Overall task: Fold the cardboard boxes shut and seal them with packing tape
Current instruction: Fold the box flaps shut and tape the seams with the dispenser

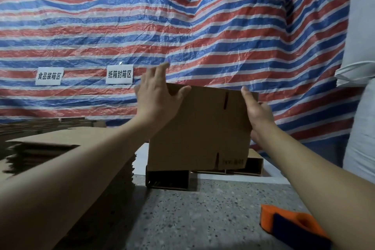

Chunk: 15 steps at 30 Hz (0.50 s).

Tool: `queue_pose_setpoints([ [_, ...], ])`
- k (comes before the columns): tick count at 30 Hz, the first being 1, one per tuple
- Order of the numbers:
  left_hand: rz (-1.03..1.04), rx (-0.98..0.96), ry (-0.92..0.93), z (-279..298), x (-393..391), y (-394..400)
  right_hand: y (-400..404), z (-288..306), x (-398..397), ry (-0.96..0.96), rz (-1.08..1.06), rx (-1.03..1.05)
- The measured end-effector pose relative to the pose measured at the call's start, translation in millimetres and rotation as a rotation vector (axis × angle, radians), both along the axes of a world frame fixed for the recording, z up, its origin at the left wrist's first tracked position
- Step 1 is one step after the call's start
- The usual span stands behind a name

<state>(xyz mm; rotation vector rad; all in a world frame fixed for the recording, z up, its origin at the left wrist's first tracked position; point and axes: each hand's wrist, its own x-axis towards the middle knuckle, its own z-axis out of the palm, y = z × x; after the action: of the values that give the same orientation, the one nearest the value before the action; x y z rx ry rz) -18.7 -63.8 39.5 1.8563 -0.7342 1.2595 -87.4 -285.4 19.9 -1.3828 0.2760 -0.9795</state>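
Both hands are holding a flattened brown cardboard box (199,128) upright in the air above the grey speckled table (203,219). The left hand (157,95) is spreading a wide grip over its upper left corner, thumb on the near face; the right hand (257,111) is clasping its right edge. Under its lower edge, erected brown boxes (167,180) are lying on their sides. A stack of flat cardboard (60,168) is crowding the left, an orange tape dispenser (292,225) is sitting near right.

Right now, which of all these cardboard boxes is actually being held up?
The flattened box between both hands, raised before the striped tarp. The others lie stacked flat at left or stand on the counter beneath.
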Motion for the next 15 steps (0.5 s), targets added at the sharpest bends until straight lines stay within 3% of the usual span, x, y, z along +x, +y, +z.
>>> queue_pose_setpoints([
  [3,-0.443,-0.35,0.571,-23,8,0,-4,-18,-1,0.047,-0.047,-0.025],
  [5,-0.586,-0.365,0.787,-37,19,0,-8,-32,1,0.08,-0.069,-0.048],
  [15,-0.734,-0.16,1.059,-81,61,-13,-31,-94,16,0.192,0.006,0.004],
])
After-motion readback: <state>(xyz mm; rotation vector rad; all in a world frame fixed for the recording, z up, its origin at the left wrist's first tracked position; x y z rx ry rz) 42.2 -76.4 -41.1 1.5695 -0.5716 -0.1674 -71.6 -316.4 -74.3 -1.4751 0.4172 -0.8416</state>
